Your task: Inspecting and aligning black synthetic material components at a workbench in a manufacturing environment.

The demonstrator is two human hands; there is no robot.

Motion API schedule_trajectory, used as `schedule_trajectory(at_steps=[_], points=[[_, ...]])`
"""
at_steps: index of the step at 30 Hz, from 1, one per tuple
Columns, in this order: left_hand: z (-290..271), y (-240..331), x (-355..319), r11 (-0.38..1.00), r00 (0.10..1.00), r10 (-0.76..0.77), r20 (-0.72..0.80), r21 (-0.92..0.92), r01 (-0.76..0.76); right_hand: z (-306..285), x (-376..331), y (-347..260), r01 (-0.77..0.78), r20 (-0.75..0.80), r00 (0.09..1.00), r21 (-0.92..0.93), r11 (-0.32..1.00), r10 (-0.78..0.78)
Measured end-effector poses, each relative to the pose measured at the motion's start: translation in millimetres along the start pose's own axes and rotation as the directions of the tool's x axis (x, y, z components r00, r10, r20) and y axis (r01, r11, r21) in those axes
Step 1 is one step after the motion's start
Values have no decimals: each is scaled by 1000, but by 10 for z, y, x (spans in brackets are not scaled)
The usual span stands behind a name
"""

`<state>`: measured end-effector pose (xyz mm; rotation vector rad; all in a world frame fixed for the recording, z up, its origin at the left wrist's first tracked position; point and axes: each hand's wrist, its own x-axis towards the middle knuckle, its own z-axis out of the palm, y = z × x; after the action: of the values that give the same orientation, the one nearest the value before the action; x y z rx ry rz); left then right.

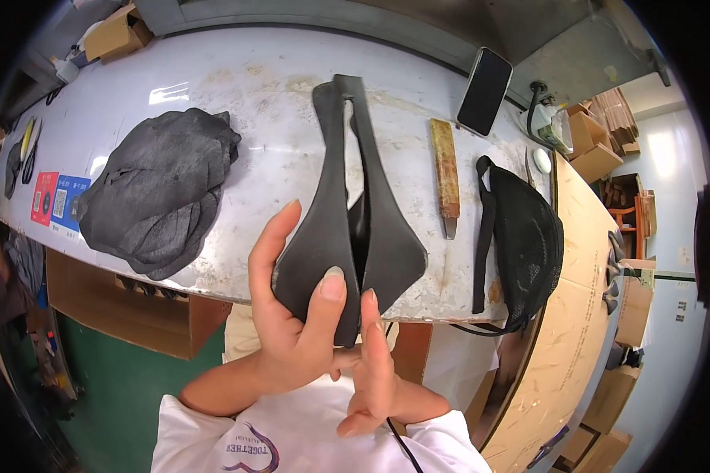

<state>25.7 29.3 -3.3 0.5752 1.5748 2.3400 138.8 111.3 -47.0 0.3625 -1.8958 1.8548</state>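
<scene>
My left hand (292,323) grips a black shoe-upper piece (347,205) near its lower end, thumb pressed on its front, fingers behind its left edge. The piece is long, with two flaps split by a narrow slot, and stands upright over the white worktable (252,87). My right hand (375,363) is below it, its index finger touching the bottom tip of the piece. A stack of similar black pieces (162,189) lies on the table to the left.
A wooden-handled tool (445,177) lies right of the piece. A black mesh piece (521,240) hangs over the table's right end. A dark phone (484,91) leans at the back. Scissors (28,150) and coloured cards (55,201) lie far left. Cardboard boxes (599,150) stand at right.
</scene>
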Motion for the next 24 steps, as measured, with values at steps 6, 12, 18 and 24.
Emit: schedule_trajectory(at_steps=[6, 12, 18, 24], points=[[-134, -11, -38, 984, 1000, 16, 6, 179, -17, -321, 91, -97, -195, 113, 973, -58, 979, 201], [-201, -48, -117, 967, 984, 86, 154, 225, -120, -277, 331, -160, -330, -629, 704, 121, 936, 330], [-365, -91, -68, 890, 975, 145, 167, 409, -202, -443, 140, -187, -300, -527, 840, -252, 920, 130], [-398, -62, 53, 678, 971, 153, 182, 696, -237, -313, 327, -329, -55, -124, 991, -697, 715, -45]])
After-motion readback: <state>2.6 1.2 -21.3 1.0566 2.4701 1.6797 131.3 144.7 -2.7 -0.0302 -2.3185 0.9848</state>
